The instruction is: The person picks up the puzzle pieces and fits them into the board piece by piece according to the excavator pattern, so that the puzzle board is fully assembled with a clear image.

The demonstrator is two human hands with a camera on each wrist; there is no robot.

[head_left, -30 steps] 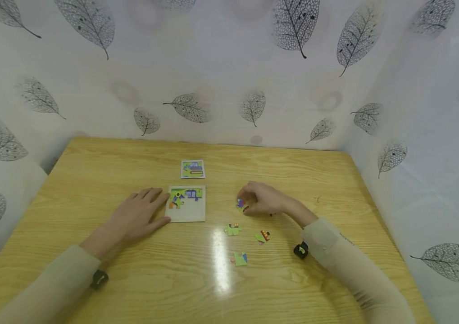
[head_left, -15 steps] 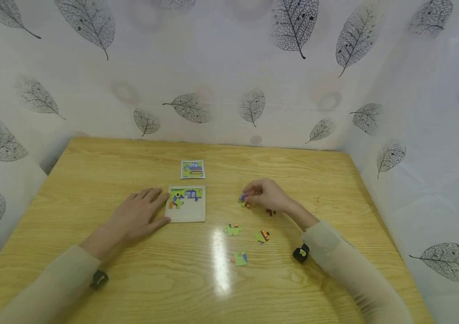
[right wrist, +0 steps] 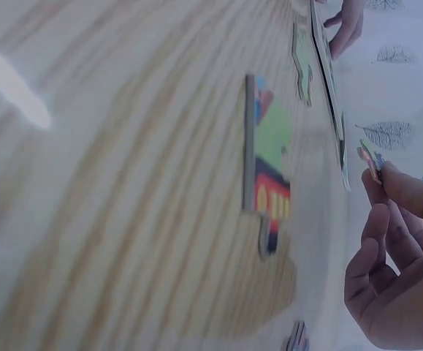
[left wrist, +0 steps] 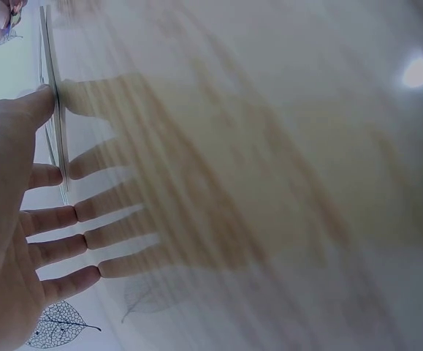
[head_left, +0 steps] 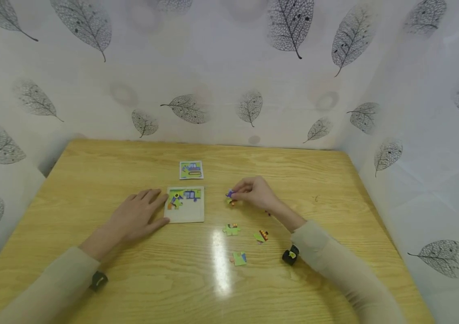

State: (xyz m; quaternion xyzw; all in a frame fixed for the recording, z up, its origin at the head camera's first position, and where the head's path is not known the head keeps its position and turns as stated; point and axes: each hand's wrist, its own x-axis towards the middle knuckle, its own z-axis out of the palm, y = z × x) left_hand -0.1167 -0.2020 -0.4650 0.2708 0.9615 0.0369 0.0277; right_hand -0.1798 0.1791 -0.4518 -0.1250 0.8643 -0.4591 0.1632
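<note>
Between thumb and fingertips my right hand point(head_left: 256, 192) pinches a small purple and green jigsaw piece point(head_left: 229, 195), raised above the table in the right wrist view. A square puzzle tray point(head_left: 190, 216) lies left of it, with several joined pieces point(head_left: 177, 198) along its top and left side. My left hand point(head_left: 138, 215) lies flat with fingers spread, its thumb and index finger touching the tray's left edge. In the left wrist view the left hand's fingers point(left wrist: 54, 250) are straight on the tabletop.
Loose pieces lie right of the tray: a green one point(head_left: 232, 229), a green and red one point(head_left: 261, 236), and a green and blue one point(head_left: 239, 258). Another is partly hidden under the right wrist. A picture card point(head_left: 191, 170) showing an excavator lies behind the tray.
My right hand has lifted the purple and green jigsaw piece and carried it left, closer to the tray. The left hand has stayed by the tray.
</note>
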